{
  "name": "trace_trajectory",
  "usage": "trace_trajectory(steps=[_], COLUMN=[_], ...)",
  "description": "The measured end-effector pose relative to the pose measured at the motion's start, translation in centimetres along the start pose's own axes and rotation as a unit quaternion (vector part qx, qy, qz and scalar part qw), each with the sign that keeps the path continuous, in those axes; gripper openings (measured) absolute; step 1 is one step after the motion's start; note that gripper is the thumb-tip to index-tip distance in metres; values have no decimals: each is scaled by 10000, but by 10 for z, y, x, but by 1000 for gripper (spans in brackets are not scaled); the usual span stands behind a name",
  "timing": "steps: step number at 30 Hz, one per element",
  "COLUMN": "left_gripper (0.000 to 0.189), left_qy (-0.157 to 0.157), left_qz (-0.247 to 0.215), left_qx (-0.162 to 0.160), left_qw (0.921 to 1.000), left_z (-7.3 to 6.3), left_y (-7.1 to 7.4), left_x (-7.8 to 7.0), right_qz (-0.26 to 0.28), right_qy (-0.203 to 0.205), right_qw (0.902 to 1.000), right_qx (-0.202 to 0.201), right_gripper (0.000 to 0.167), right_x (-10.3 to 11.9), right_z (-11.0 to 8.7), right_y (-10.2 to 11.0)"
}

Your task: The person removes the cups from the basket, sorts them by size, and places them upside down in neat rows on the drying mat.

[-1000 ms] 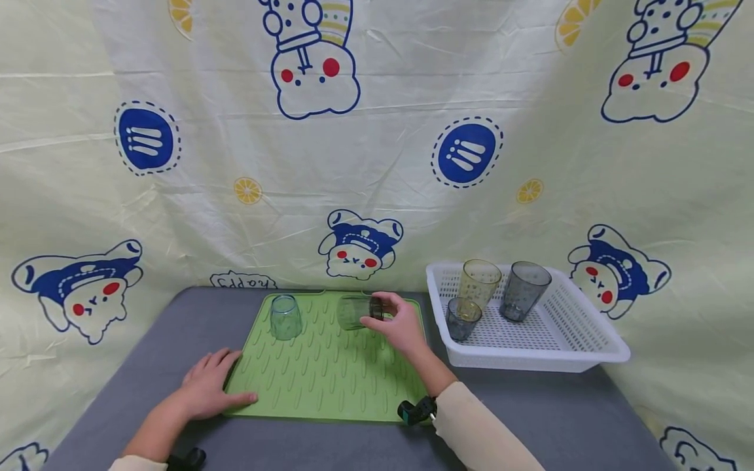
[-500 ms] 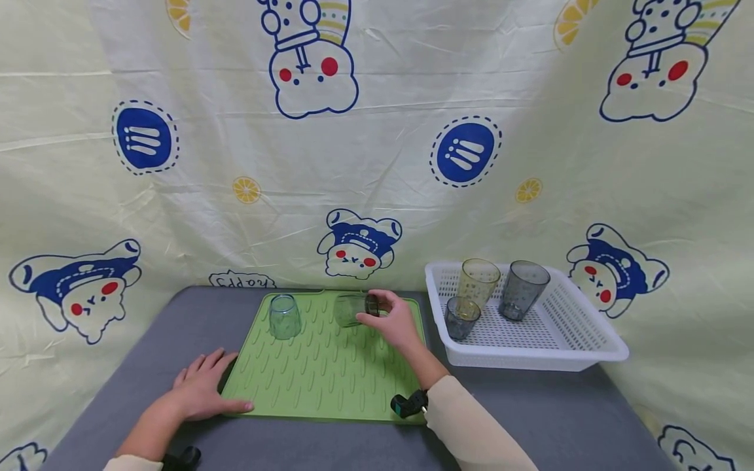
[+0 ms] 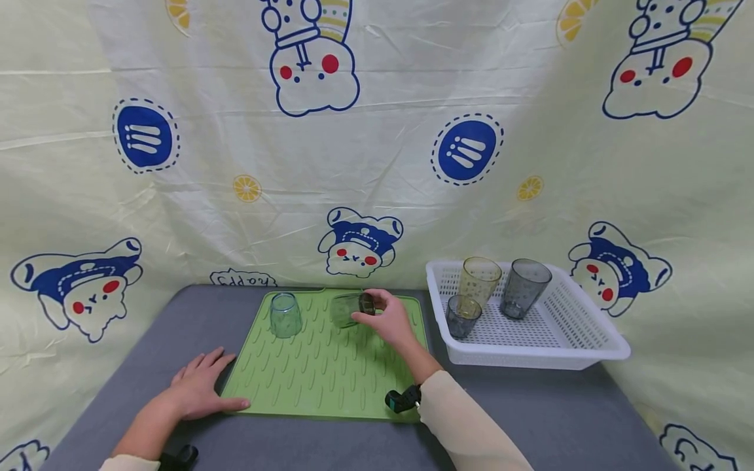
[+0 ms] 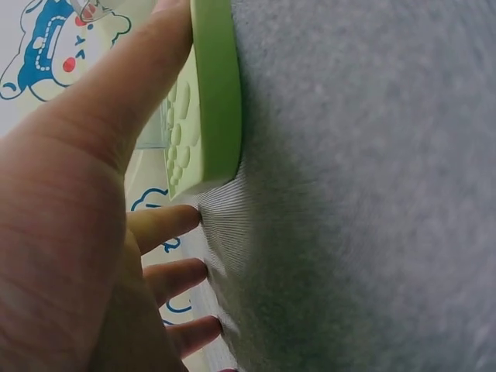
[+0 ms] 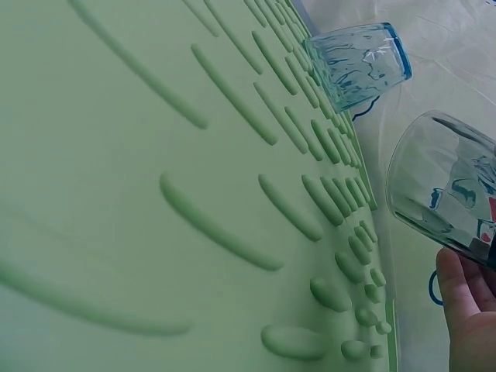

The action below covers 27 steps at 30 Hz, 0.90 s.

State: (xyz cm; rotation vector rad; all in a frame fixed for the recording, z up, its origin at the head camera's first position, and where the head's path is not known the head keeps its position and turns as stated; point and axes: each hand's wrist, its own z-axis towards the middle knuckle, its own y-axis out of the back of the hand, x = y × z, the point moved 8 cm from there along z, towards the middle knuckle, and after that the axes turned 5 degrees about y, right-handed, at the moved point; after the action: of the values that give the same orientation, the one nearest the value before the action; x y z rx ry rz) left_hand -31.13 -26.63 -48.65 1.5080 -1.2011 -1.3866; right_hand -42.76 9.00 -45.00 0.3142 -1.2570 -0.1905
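My right hand [image 3: 391,320] grips a clear, greyish drinking glass [image 3: 344,310] near its darker end, between thumb and fingers. The glass lies sideways above the green ribbed mat [image 3: 324,386], its wide end toward the left. In the right wrist view, this drinking glass [image 5: 446,186] stands off the mat, with fingertips [image 5: 453,283] against its underside. A bluish glass [image 3: 285,316] sits upside down on the mat's far left part. My left hand [image 3: 203,386] rests at the mat's near left corner. Its thumb [image 4: 132,85] lies along the mat's edge, and its spread fingers touch the grey tabletop.
A white perforated plastic basket [image 3: 530,360] stands to the right of the mat. It holds a yellowish glass [image 3: 480,281], a tall grey glass [image 3: 524,289] and a short dark glass [image 3: 463,317]. A printed curtain [image 3: 377,150] hangs behind the table.
My right hand and the gripped glass have shifted slightly left over the mat. My left hand has slid a little to the left. The basket and bluish glass stay put.
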Motion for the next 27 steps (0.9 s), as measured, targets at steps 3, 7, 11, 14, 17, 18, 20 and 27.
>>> trace_trajectory(steps=[3,7,11,14,17,18,20,27], left_gripper=[107,101,95,92,91,91,91,89], left_qy=[-63,-233,-395,-446,-432,-424,-440,-556], left_qz=[-8,12,19,1,-28,-22,-25,-82], left_qx=[-41,-114,-132,-65,40,63,76,102], left_qw=[10000,9997,9991,9990,9991,9991,9990,9984], left_z=[0,1,1,1,1,2,2,3], left_y=[2,3,4,4,2,2,1,1], left_x=[-1,-3,-4,-3,-3,-2,-3,-2], right_qz=[2,7,-35,-64,-107,-147,-216,-422], right_qy=[32,39,49,44,18,38,45,79], right_qw=[10000,10000,10000,10000,9999,9999,9997,9988], right_qx=[31,46,39,24,29,44,68,219], right_gripper=[58,60,59,58,57,58,58,60], right_x=[1,2,3,5,6,7,8,8], right_z=[1,2,3,4,4,5,6,12], right_y=[-1,-2,-2,-3,-3,-4,-5,-14])
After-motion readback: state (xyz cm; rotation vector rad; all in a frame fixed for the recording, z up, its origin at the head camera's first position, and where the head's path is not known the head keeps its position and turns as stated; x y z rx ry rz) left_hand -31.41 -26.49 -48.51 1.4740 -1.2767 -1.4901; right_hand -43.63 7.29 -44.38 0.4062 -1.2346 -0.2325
